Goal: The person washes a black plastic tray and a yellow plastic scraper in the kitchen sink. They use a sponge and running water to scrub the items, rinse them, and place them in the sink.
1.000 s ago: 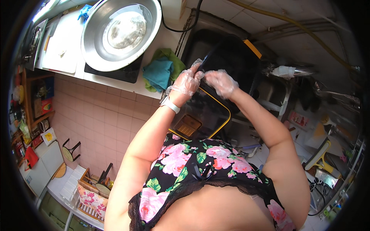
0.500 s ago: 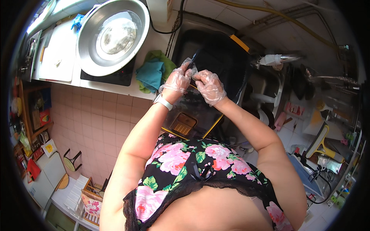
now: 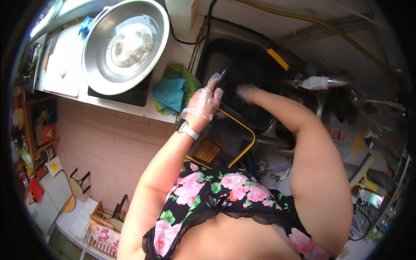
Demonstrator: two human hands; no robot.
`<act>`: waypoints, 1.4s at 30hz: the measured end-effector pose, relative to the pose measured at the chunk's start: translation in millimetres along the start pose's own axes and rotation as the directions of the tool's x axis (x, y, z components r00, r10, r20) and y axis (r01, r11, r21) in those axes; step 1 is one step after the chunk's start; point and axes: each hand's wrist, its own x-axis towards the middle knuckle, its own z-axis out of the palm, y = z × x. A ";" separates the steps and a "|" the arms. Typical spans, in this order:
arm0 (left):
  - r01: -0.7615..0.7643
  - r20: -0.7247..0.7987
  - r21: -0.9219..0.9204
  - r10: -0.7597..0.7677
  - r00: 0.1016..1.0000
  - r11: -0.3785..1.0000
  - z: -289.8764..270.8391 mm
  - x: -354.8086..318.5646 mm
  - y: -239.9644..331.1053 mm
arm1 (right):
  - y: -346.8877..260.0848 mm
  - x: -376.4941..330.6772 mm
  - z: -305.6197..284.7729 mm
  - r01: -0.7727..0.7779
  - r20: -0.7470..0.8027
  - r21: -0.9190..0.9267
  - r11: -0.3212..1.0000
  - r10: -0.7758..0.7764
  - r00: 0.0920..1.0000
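A black plastic tub [image 3: 255, 60] with a yellow handle piece at its far corner is tilted in the dark sink. My left hand [image 3: 204, 102], in a clear disposable glove, grips the tub's near-left rim with the fingers closed over it. My right hand [image 3: 246, 92], gloved too, reaches down inside the tub. Its fingers are hidden in the dark interior, so what it touches does not show. Just below the tub is a dark panel or container [image 3: 229, 134] edged in yellow, with a brown slotted tray [image 3: 207, 151] on or behind it.
A large metal basin [image 3: 93, 56] of water stands on the counter's black hob [image 3: 119, 94]. Teal and green cloths [image 3: 169, 93] lie beside the tub. A faucet with a white wrap [image 3: 318, 82] juts over at right. Scissors [image 3: 364, 209] and a yellow-handled squeegee [image 3: 368, 184] are farther right.
My right hand has left the rim beside my left hand and moved right and down into the tub. My left hand still holds the rim; the tub has shifted slightly.
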 end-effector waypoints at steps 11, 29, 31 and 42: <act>0.031 -0.040 0.006 -0.030 0.999 1.000 -2.3 -2.8 11.1 | 10.9 70.2 87.9 0.060 0.368 -0.068 0.996 -0.031 0.929; 0.098 0.099 0.062 -0.103 0.990 0.993 -19.2 14.4 21.1 | -67.6 -122.7 -71.3 0.366 -0.479 0.877 0.310 0.521 0.706; 0.089 0.098 0.054 -0.094 0.991 0.995 -19.4 13.1 21.5 | -55.4 -112.4 -99.2 0.310 -0.511 0.859 0.407 0.713 0.479; 0.040 0.085 0.220 -0.060 0.995 0.975 -8.3 16.3 11.9 | -60.3 -30.9 -115.2 0.111 -0.839 0.543 0.832 0.535 0.095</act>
